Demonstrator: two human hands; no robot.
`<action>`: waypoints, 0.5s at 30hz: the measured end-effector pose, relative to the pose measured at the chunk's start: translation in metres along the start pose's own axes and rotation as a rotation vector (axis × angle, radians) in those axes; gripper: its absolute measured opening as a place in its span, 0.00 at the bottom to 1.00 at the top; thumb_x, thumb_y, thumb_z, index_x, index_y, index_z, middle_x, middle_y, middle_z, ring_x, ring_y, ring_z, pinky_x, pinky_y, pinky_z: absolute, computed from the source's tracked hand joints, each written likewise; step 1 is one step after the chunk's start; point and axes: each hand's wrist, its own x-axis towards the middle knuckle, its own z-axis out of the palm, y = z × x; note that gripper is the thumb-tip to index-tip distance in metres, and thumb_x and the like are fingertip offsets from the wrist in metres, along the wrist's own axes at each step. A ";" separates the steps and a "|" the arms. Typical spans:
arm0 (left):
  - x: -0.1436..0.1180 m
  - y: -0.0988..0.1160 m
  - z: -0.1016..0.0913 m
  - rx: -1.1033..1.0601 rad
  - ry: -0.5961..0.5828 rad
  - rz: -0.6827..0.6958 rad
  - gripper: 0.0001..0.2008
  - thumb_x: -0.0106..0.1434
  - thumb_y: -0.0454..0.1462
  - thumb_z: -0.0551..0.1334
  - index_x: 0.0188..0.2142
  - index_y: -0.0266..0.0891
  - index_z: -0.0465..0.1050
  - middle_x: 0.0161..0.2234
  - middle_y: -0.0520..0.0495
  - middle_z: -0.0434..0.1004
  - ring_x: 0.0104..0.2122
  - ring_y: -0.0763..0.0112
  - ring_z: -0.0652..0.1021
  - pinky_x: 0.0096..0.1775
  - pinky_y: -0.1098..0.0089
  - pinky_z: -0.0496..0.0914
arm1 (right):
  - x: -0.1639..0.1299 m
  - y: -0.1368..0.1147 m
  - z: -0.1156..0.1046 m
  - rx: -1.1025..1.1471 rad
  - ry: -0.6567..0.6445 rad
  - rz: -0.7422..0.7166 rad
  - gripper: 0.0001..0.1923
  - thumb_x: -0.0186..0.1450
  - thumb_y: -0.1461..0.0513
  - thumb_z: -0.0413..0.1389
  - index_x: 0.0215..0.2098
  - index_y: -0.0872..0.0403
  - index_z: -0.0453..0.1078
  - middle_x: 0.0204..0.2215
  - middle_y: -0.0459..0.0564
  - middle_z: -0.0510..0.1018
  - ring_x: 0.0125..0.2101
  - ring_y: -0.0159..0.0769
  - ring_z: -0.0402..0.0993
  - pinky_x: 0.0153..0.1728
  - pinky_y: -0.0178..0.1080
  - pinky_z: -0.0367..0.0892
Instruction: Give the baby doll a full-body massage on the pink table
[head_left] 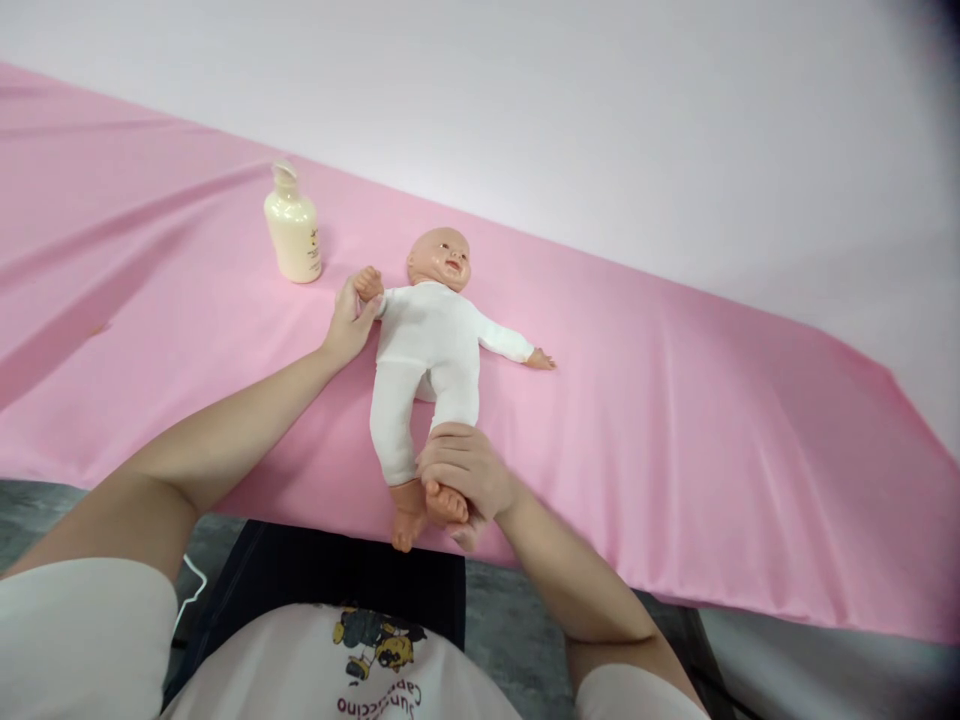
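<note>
Mid-frame on the pink sheet point(675, 420), left hand point(349, 322) is clamping the baby doll point(427, 345) by its arm; right hand point(465, 480) is gripping its foot, lotion bottle point(292, 228) sitting near, upper left.

Glossy plastic doll point(431, 330) in matt white cloth, smooth creased pink sheet point(675, 400), glossy cream plastic bottle point(293, 232).

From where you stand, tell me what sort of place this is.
Probably a baby-care practice or training room. A baby doll in a white suit lies face up on a table under a pink cloth, a cream lotion bottle beside it. The left hand holds its arm, the right hand its foot.
</note>
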 end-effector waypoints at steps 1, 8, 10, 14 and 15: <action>0.000 -0.005 0.000 -0.017 0.018 -0.021 0.29 0.68 0.61 0.55 0.57 0.45 0.64 0.55 0.39 0.74 0.57 0.58 0.76 0.61 0.52 0.68 | 0.000 0.000 0.002 0.021 -0.029 0.005 0.13 0.70 0.52 0.53 0.31 0.49 0.68 0.26 0.43 0.78 0.27 0.34 0.77 0.35 0.42 0.75; 0.001 -0.026 0.000 -0.031 0.072 -0.075 0.34 0.68 0.62 0.52 0.66 0.50 0.53 0.66 0.38 0.63 0.68 0.60 0.65 0.68 0.54 0.60 | -0.004 -0.001 0.000 -0.010 0.029 0.044 0.14 0.69 0.50 0.53 0.31 0.48 0.67 0.25 0.41 0.78 0.28 0.33 0.77 0.36 0.42 0.75; 0.000 -0.026 0.001 -0.031 0.074 -0.071 0.34 0.68 0.62 0.53 0.66 0.51 0.53 0.66 0.38 0.63 0.68 0.59 0.65 0.68 0.53 0.60 | -0.007 -0.002 -0.005 -0.105 0.137 0.038 0.14 0.70 0.50 0.53 0.31 0.47 0.68 0.27 0.41 0.78 0.30 0.34 0.78 0.42 0.45 0.75; -0.003 -0.022 0.002 -0.042 0.070 -0.038 0.33 0.68 0.62 0.53 0.65 0.50 0.55 0.62 0.38 0.65 0.65 0.57 0.68 0.68 0.51 0.60 | -0.015 0.006 -0.012 -0.331 0.372 0.080 0.17 0.69 0.45 0.52 0.34 0.46 0.70 0.29 0.42 0.79 0.32 0.38 0.77 0.63 0.59 0.63; -0.003 -0.021 0.002 -0.039 0.068 -0.031 0.33 0.68 0.62 0.53 0.65 0.49 0.56 0.62 0.38 0.65 0.65 0.57 0.68 0.68 0.50 0.60 | -0.017 0.009 -0.013 -0.365 0.423 0.100 0.19 0.69 0.42 0.51 0.37 0.45 0.72 0.31 0.43 0.78 0.33 0.40 0.77 0.65 0.61 0.60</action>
